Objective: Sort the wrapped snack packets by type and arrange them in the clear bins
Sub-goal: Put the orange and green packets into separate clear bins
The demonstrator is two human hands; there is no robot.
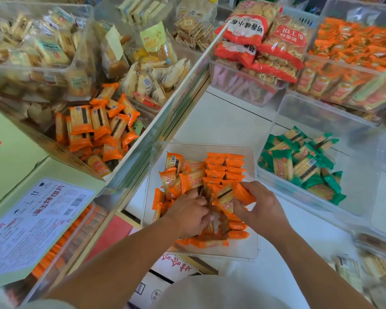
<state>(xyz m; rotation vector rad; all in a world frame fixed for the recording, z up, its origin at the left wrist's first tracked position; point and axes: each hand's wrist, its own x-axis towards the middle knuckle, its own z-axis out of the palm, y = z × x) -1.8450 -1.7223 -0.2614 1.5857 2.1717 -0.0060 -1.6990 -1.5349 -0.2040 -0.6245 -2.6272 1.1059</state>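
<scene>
Both hands work inside the near clear bin (253, 219). Right hand (257, 207) pinches orange packets (228, 198); left hand (188, 214) grip cannot be determined.

surface: white bench (227, 121), seam lines across it | light: bright, even, soft glare | left of fingers: pale green cardboard box (11, 157) with printed label (31, 224) | beyond fingers: cream shelf edge (169, 101) running diagonally | walls, floor, windows: not visible
</scene>
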